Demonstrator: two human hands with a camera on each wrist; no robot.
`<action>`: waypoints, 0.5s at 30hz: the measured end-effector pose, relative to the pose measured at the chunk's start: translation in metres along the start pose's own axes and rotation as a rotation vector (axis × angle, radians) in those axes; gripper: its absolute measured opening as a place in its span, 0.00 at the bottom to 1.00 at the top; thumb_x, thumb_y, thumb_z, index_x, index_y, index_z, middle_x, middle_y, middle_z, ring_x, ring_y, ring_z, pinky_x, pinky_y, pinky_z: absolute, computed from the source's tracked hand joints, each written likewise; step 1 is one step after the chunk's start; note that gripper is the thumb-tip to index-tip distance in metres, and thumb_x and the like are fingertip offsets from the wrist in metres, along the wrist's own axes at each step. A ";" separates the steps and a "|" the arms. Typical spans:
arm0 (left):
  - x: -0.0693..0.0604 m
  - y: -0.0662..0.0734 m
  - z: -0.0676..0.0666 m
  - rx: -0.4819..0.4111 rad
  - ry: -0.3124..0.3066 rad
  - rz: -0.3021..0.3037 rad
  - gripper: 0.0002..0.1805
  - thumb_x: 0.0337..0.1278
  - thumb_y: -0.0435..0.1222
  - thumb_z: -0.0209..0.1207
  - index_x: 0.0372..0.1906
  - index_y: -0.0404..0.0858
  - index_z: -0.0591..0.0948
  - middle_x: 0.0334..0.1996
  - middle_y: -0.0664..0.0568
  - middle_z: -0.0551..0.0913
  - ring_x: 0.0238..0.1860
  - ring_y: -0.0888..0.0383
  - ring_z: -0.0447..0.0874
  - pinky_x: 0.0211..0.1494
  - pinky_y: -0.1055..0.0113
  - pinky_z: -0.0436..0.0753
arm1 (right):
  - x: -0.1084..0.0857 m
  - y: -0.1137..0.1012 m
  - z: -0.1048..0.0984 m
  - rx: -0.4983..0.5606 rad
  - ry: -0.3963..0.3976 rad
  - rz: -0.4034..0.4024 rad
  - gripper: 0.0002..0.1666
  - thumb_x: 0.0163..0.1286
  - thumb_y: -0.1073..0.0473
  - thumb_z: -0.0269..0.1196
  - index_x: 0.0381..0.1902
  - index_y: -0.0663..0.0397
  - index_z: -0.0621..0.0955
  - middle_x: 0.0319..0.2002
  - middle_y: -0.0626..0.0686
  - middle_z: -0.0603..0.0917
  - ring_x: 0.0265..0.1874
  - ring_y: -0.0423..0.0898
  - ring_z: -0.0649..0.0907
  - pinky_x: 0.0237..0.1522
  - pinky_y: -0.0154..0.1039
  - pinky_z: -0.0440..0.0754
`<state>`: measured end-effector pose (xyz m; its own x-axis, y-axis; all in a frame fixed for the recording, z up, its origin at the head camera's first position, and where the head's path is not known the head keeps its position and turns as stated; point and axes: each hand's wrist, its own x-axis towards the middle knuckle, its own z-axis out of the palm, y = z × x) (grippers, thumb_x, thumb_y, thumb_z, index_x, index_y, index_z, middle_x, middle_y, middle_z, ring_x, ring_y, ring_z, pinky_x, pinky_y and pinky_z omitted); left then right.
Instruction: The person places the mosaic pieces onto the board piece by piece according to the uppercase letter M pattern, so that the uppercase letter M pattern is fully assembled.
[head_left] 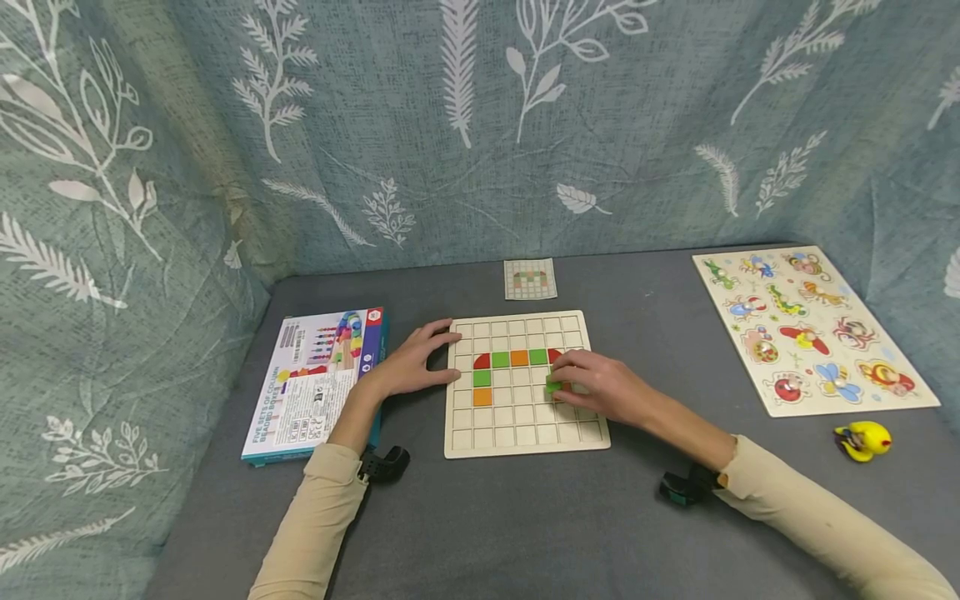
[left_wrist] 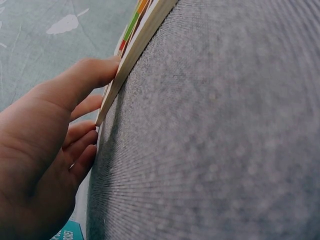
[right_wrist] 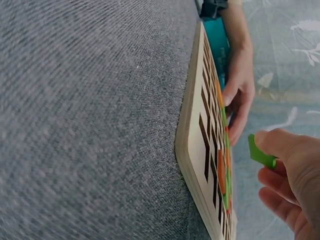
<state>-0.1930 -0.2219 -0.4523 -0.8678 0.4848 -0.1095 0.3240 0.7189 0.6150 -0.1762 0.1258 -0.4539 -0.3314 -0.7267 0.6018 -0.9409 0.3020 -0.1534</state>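
Observation:
A wooden grid board (head_left: 514, 417) lies on the table, with red, green and orange tiles set in an arch shape in its cells. My right hand (head_left: 603, 387) is over the board's right side. Its thumb and fingers pinch a green tile (right_wrist: 261, 154), held above the board in the right wrist view. An orange tile (right_wrist: 221, 172) lies in the board near that hand. At the board's left edge, my left hand (head_left: 408, 362) rests with fingers spread and thumb touching the rim; the left wrist view shows its thumb (left_wrist: 95, 72) against the edge.
Behind the board lies a small pattern card (head_left: 530, 279) with a similar arch. A bead-set box (head_left: 322, 375) is left of the board, partly behind the left forearm. To the right are an insect picture board (head_left: 813, 329) and a yellow toy (head_left: 864, 440). A patterned curtain hangs behind.

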 end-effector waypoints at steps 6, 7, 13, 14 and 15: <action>0.000 -0.001 0.001 0.010 0.004 0.002 0.36 0.60 0.47 0.63 0.71 0.41 0.66 0.76 0.44 0.52 0.76 0.40 0.48 0.72 0.38 0.60 | 0.002 -0.001 0.000 -0.001 -0.003 0.000 0.16 0.47 0.61 0.77 0.35 0.54 0.85 0.38 0.49 0.85 0.37 0.42 0.84 0.37 0.35 0.84; 0.000 -0.001 0.001 0.011 0.004 0.003 0.36 0.60 0.47 0.63 0.71 0.41 0.66 0.76 0.44 0.52 0.76 0.40 0.49 0.72 0.38 0.60 | 0.002 -0.001 0.001 0.001 -0.004 0.000 0.16 0.47 0.61 0.77 0.35 0.54 0.85 0.38 0.49 0.84 0.38 0.42 0.84 0.37 0.35 0.84; 0.000 -0.001 0.001 0.006 0.000 0.004 0.37 0.60 0.47 0.63 0.71 0.41 0.66 0.76 0.44 0.52 0.76 0.40 0.48 0.72 0.38 0.60 | 0.007 -0.001 0.003 0.002 -0.029 0.001 0.15 0.49 0.61 0.77 0.35 0.53 0.85 0.38 0.49 0.85 0.39 0.44 0.85 0.39 0.36 0.84; 0.000 -0.001 0.001 0.006 -0.001 0.003 0.37 0.60 0.47 0.63 0.71 0.41 0.66 0.76 0.44 0.52 0.76 0.40 0.48 0.72 0.38 0.60 | 0.007 -0.001 0.004 0.003 -0.032 -0.002 0.15 0.49 0.61 0.77 0.35 0.53 0.85 0.38 0.49 0.85 0.40 0.44 0.85 0.39 0.36 0.84; 0.000 -0.001 0.001 0.006 -0.002 0.003 0.37 0.60 0.47 0.63 0.71 0.41 0.66 0.77 0.44 0.52 0.76 0.40 0.48 0.72 0.38 0.60 | 0.008 -0.001 0.004 0.001 -0.035 -0.007 0.14 0.49 0.61 0.76 0.35 0.53 0.85 0.38 0.49 0.85 0.40 0.44 0.84 0.39 0.36 0.84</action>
<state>-0.1931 -0.2220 -0.4534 -0.8660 0.4880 -0.1088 0.3290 0.7201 0.6109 -0.1785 0.1173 -0.4526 -0.3273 -0.7500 0.5748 -0.9431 0.2966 -0.1501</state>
